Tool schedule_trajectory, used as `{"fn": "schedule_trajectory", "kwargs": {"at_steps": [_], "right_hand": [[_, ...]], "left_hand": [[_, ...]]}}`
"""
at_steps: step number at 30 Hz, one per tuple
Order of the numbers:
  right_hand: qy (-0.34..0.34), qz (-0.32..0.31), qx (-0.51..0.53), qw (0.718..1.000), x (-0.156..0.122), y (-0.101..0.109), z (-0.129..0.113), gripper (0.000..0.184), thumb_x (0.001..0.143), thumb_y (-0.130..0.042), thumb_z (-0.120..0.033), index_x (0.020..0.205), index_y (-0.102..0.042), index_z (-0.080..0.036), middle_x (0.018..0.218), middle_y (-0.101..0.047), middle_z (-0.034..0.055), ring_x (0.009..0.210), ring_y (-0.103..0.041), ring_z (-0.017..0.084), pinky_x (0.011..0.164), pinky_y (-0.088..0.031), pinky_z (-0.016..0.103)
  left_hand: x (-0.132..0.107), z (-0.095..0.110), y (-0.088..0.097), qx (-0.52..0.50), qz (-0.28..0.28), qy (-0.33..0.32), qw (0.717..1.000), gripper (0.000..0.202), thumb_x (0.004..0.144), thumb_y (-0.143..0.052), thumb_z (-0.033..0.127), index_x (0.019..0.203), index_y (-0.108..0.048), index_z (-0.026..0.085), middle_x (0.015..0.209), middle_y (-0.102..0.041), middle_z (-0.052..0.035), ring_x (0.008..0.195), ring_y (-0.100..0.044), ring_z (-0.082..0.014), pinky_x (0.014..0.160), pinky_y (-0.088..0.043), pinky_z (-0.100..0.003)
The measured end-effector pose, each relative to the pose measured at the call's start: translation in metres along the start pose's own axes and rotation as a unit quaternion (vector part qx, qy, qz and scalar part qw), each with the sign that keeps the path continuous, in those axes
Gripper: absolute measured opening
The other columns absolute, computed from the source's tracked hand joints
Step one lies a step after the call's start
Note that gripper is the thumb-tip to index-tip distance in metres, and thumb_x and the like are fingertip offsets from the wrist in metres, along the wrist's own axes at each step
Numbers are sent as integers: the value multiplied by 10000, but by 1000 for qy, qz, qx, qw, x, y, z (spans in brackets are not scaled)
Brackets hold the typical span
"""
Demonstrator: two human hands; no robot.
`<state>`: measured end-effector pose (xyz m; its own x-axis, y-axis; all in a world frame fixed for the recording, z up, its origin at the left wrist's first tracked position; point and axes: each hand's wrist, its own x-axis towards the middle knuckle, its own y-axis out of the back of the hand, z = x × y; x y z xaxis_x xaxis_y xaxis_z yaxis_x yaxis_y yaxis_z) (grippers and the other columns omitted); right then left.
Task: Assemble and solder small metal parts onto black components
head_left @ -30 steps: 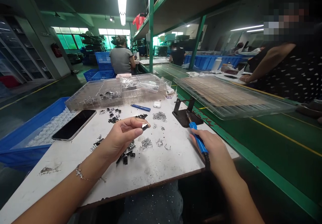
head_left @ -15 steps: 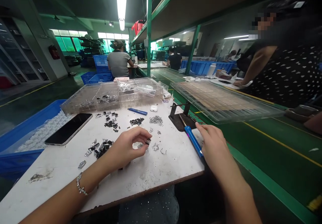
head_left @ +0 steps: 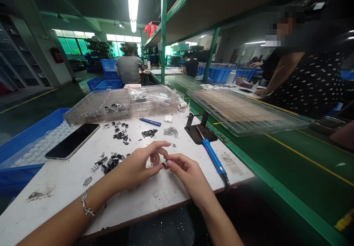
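Left hand: thumb and forefinger pinch a small metal part, held just above the white work board near its middle.
Right hand: fingertips pressed together on the same part from the right, touching the left fingertips.
Soldering iron: blue handle, lying on the board right of the hands, tip resting on the black stand; neither hand touches it.
Loose parts: dark and silver pieces scattered left of the hands; more heaps farther back.
Smartphone: screen up, far left on the board.
Clear compartment tray: along the board's far edge.
Co-worker: 1 person leaning over the bench, far right.
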<state>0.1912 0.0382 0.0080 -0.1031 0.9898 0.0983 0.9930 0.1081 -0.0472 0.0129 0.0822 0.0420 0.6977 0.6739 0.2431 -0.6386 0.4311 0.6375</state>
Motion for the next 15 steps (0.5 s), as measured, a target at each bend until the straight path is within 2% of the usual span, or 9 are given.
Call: {"fn": "schedule_trajectory", "kwargs": {"at_steps": [4, 7, 11, 15], "right_hand": [[-12, 33, 45, 998, -2, 1, 3, 180, 760, -705, -325, 876, -678, -190, 850, -702, 17, 841, -628, 160, 783, -466, 272], [17, 108, 73, 991, -4, 4, 9, 179, 757, -715, -344, 861, -682, -204, 841, -695, 8, 837, -619, 150, 778, -456, 262], [70, 229, 143, 960, -4, 7, 17, 187, 770, -712, -351, 900, -668, -224, 850, -677, -6, 870, -598, 139, 814, -428, 261], [83, 280, 199, 936, -2, 7, 17, 203, 746, -736, -337, 886, -660, -210, 876, -673, 3, 855, -587, 130, 827, -411, 266]], "left_hand": [[-1, 3, 3, 30, 4, -10, 1000, 415, 873, -551, 196, 1251, -438, 328, 981, -627, 12, 778, -561, -125, 691, -464, -262], [0, 3, 8, 42, 33, -21, 998, 351, 875, -540, 186, 1204, -491, 298, 1083, -604, -11, 803, -567, -132, 718, -473, -276], [2, -3, 9, 110, 62, -30, 992, 213, 893, -507, 190, 1087, -566, 254, 1042, -625, -26, 897, -562, -175, 765, -480, -317], [5, -11, 0, 229, 36, -53, 971, 199, 898, -497, 197, 1082, -571, 214, 1047, -620, -53, 1009, -514, -226, 859, -454, -402]]}}
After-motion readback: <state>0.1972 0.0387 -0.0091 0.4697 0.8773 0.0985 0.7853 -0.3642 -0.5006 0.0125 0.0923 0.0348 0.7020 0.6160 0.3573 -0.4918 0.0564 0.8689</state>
